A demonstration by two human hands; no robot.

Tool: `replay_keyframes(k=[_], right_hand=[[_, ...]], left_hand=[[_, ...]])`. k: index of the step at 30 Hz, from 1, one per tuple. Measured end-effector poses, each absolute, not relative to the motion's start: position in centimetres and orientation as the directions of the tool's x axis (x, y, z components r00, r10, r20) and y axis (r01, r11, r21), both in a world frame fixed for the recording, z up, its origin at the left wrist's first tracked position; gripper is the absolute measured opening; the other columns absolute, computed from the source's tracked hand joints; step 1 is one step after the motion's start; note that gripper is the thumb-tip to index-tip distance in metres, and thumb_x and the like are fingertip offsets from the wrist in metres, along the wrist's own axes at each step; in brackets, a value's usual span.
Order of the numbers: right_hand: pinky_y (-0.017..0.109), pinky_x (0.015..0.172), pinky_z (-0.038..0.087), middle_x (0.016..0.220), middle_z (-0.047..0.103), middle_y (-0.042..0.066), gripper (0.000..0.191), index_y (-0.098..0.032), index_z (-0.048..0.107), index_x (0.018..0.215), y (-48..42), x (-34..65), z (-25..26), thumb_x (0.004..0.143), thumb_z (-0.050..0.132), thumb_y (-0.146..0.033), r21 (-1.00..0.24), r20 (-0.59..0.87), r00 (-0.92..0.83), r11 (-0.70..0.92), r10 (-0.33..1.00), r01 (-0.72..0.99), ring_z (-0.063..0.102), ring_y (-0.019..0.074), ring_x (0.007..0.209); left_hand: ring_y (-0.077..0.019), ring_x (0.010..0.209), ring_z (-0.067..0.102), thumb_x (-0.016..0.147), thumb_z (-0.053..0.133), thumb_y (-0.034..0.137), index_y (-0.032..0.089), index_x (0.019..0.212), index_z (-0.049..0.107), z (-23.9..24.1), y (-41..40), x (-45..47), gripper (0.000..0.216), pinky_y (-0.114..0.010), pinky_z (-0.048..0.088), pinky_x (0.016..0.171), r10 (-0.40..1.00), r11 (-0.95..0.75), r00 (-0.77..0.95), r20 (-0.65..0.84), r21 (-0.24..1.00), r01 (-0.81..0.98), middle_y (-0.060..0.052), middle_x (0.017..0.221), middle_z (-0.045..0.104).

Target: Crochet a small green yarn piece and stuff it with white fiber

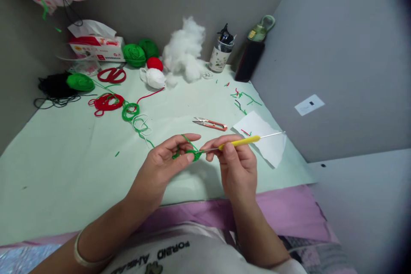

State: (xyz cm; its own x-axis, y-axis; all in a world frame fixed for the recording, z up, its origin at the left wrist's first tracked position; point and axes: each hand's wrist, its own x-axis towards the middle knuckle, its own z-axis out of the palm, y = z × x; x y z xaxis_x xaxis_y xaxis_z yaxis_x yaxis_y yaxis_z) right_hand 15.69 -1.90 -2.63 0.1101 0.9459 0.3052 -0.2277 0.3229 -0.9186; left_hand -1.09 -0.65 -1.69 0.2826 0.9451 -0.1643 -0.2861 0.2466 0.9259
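A small piece of green crocheted yarn is held over the pale green cloth-covered surface, on the near side of the small metal thread snips with orange handles. It is pinched between the thumb and fingers of the left grip, and its edge is left jutting from the fingertips on the side facing the right grip. A thin green strand is drawn up from the piece to the raised left index finger. A slim crochet hook with a yellow handle is grasped in the right grip, and the green piece is met by its metal tip; whether a loop is caught there cannot be told. The hook's other metal end is pointed rightward past the snips, above a torn sheet of white paper.

To the left of the snips, a loose coil of red yarn and a smaller coil of green yarn are laid. Beyond the snips, a fluffy heap of white stuffing is piled, with a white ball of yarn set just beside it. Red and green yarn clippings are scattered beyond the snips to the right.
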Motion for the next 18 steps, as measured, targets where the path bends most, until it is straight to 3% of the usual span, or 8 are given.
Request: replay_keyframes(k=[3, 6, 8, 12, 15, 18], right_hand=[[0.031, 0.072, 0.055, 0.093, 0.075, 0.003, 0.020, -0.024, 0.072, 0.101, -2.4, 15.5, -2.5, 0.104, 0.052, -0.023, -0.909, 0.410, 0.125, 0.415, 0.904, -0.023, 0.068, 0.0143, 0.077], [0.035, 0.076, 0.056, 0.100, 0.075, 0.004, 0.024, -0.024, 0.070, 0.112, -2.9, 15.2, -2.6, 0.102, 0.052, -0.014, -0.790, 0.603, 0.074, 0.581, 0.795, 0.196, 0.069, 0.0171, 0.086], [0.037, 0.076, 0.056, 0.101, 0.075, 0.005, 0.027, -0.024, 0.069, 0.116, -3.0, 15.1, -2.7, 0.101, 0.051, -0.011, -0.731, 0.668, 0.046, 0.644, 0.742, 0.223, 0.068, 0.0183, 0.087], [0.036, 0.073, 0.057, 0.100, 0.074, 0.006, 0.028, -0.024, 0.067, 0.116, -2.8, 15.3, -2.6, 0.101, 0.048, -0.010, -0.730, 0.662, 0.007, 0.642, 0.750, 0.233, 0.068, 0.0180, 0.085], [0.036, 0.076, 0.059, 0.100, 0.074, 0.007, 0.028, -0.024, 0.065, 0.120, -2.8, 15.2, -2.7, 0.100, 0.052, -0.011, -0.544, 0.746, -0.118, 0.702, 0.655, 0.459, 0.070, 0.0199, 0.091], [0.034, 0.078, 0.059, 0.102, 0.073, 0.006, 0.032, -0.029, 0.068, 0.121, -3.1, 15.1, -3.2, 0.097, 0.059, -0.011, -0.319, 0.793, -0.196, 0.667, 0.577, 0.673, 0.070, 0.0201, 0.094]], left_hand=[[-0.0142, 0.090, 0.053, 0.088, 0.074, 0.022, 0.033, 0.111, 0.079, -1.8, -0.7, -1.0, 0.026, -0.026, 0.042, 0.083, 0.965, 0.157, 0.239, -0.107, 0.967, -0.199, 0.001, 0.092, 0.064], [-0.0137, 0.088, 0.053, 0.089, 0.073, 0.020, 0.035, 0.114, 0.077, -2.0, -0.8, -0.9, 0.029, -0.025, 0.041, 0.084, 0.980, 0.074, 0.195, -0.049, 0.989, -0.127, 0.002, 0.089, 0.063], [-0.0139, 0.087, 0.053, 0.088, 0.074, 0.020, 0.035, 0.115, 0.077, -2.0, -0.9, -0.9, 0.030, -0.026, 0.041, 0.084, 0.983, 0.057, 0.181, -0.036, 0.992, -0.114, 0.002, 0.088, 0.062], [-0.0141, 0.088, 0.053, 0.088, 0.074, 0.019, 0.034, 0.114, 0.077, -2.2, -1.0, -0.9, 0.030, -0.026, 0.041, 0.085, 0.988, 0.023, 0.151, -0.012, 0.997, -0.073, 0.002, 0.089, 0.062], [-0.0124, 0.086, 0.053, 0.087, 0.076, 0.018, 0.034, 0.114, 0.077, -2.3, -1.1, -0.7, 0.032, -0.024, 0.041, 0.087, 0.994, 0.022, 0.109, -0.014, 0.997, -0.076, 0.003, 0.087, 0.062], [-0.0099, 0.075, 0.050, 0.084, 0.081, 0.027, 0.032, 0.123, 0.074, -2.0, -0.9, -0.6, 0.039, -0.020, 0.042, 0.074, 0.961, 0.213, 0.234, -0.147, 0.934, -0.288, 0.003, 0.080, 0.059]])
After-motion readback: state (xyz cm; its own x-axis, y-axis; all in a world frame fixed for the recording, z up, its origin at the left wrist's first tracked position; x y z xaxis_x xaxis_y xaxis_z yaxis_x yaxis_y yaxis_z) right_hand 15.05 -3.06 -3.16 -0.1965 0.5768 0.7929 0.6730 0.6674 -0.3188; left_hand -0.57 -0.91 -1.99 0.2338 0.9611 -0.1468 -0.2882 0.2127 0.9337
